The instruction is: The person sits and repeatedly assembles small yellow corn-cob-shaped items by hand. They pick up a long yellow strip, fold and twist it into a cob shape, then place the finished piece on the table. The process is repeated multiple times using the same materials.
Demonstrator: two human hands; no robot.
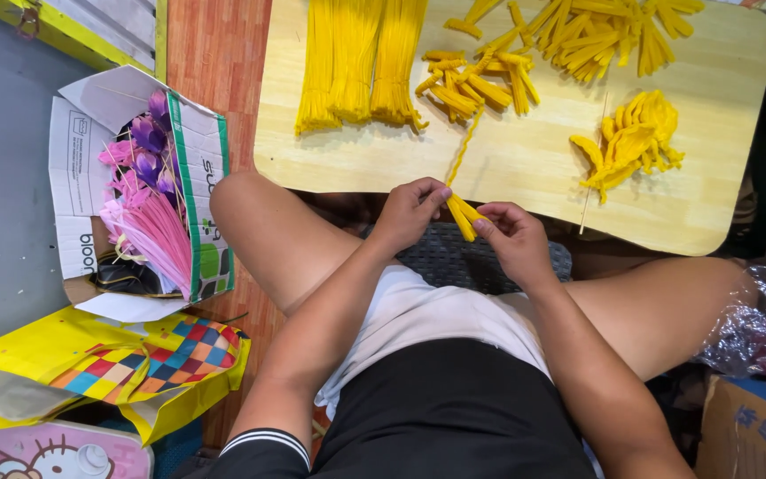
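A small folded bundle of fuzzy yellow pipe cleaners [463, 215] is being held just in front of the near edge of the low pale wooden table [534, 164], above the person's lap. It is looking very light and soft on the surface, with a bendable wire core, so it is likely yielding to any squeeze and keeping whatever bend it is given; pinching it at the folded end seems the surest hold. A long single yellow strand [465, 146] is running up from it onto the table. The left hand [411, 213] is pinching the top of the bundle with fingers closed; the right hand [514, 238] is gripping its lower end. Farther out are lying straight yellow bunches [356, 62], folded yellow pieces [472, 84] and a cardboard box of purple and pink flowers [148, 191].
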